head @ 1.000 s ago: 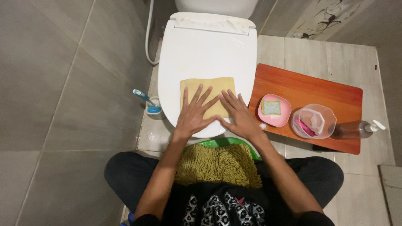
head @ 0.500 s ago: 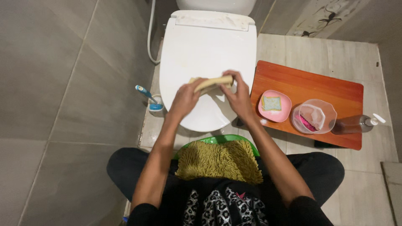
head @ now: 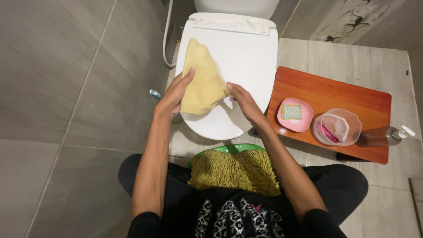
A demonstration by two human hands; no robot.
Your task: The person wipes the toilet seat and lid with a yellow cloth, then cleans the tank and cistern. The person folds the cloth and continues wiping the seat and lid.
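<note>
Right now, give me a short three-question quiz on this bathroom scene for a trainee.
1. True or false: both hands hold the yellow cloth above the toilet lid.
2. What lies in the pink dish on the wooden board? A) sponge B) toothbrush C) soap bar
3. Fill in: the pump bottle lies at the board's ____ end.

Key: 1 true: left hand, right hand. 2 A, a sponge. 3 right.

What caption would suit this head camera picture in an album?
Both hands, left hand and right hand, hold up a yellow cloth over a closed white toilet lid.
</note>
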